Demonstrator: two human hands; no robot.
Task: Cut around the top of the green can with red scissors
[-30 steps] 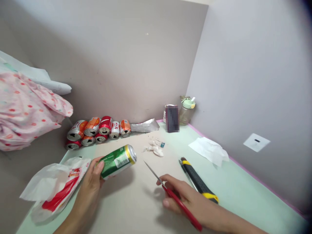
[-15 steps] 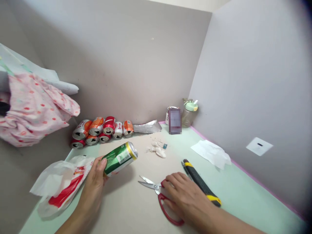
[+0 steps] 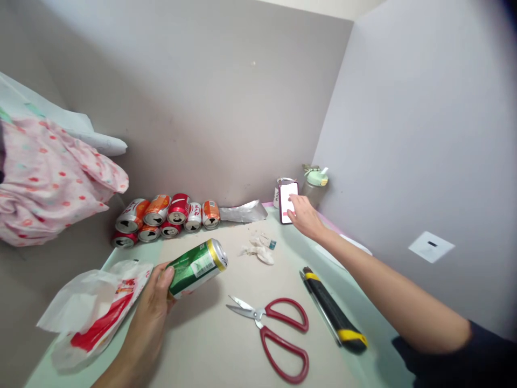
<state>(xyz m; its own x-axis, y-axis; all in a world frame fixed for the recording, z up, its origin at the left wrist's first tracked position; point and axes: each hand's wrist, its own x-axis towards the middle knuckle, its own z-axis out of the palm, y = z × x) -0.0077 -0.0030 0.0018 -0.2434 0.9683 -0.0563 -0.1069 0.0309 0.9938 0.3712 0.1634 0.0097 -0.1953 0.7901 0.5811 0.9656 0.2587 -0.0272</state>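
Observation:
A green drink can [image 3: 197, 267] with a yellow rim band lies tilted in my left hand [image 3: 159, 288], whose fingers wrap its lower end, above the table. My right hand [image 3: 305, 215] reaches to the back of the table, fingers apart at the lit screen of an upright phone [image 3: 284, 199]; whether a fingertip presses the screen I cannot tell. Red-handled scissors [image 3: 258, 312] lie on the table with blades slightly parted. Beside them is a black and yellow utility knife [image 3: 333, 310] with a thin metal rod [image 3: 323, 312] along it.
Several empty cans [image 3: 177, 210] are stacked along the back wall, with a crumpled metal sheet [image 3: 244, 212] next to them. Tissue scraps [image 3: 260, 252] lie mid-table. A plastic bag [image 3: 100, 318] sits at left, a green-lidded bottle [image 3: 316, 180] behind my right hand, polka-dot cloth [image 3: 60, 178] at upper left.
My right hand has left the scissors and moved forward to the phone, whose screen now shows bright. The scissors lie wider to view. My left hand keeps the can about where it was.

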